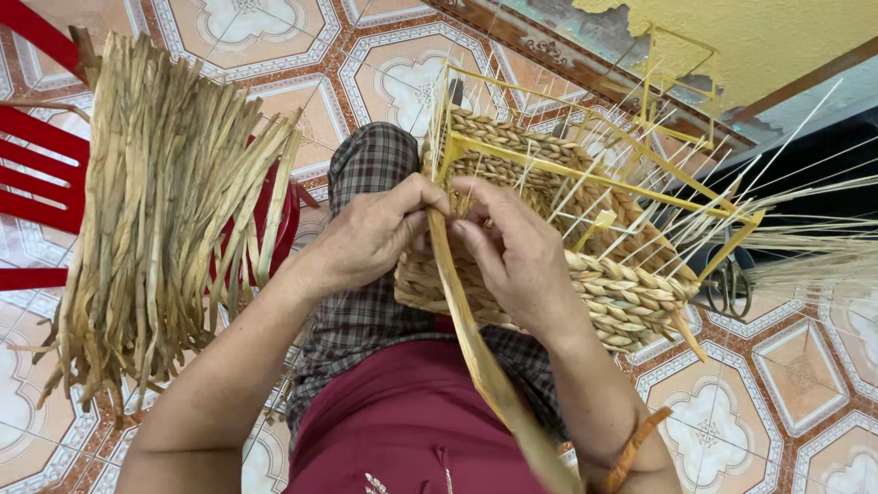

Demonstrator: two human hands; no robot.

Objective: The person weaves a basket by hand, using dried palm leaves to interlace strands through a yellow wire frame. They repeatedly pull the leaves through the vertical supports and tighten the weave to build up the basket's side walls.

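Mid-weave, my left hand (370, 233) and right hand (512, 252) pinch the flat straw strand (462, 320) at the half-woven basket (622, 293); next it needs threading tightly between the uprights (585, 187).

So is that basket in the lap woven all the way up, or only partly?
Only partly. The basket has braided rows low on its yellow frame; thin bare stakes stick out above. Both hands, left and right, pinch a loose strand.

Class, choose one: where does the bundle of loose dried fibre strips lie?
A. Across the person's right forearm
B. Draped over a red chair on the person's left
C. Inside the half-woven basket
B: the bundle of dried strips hangs over the red chair, left of the left hand.
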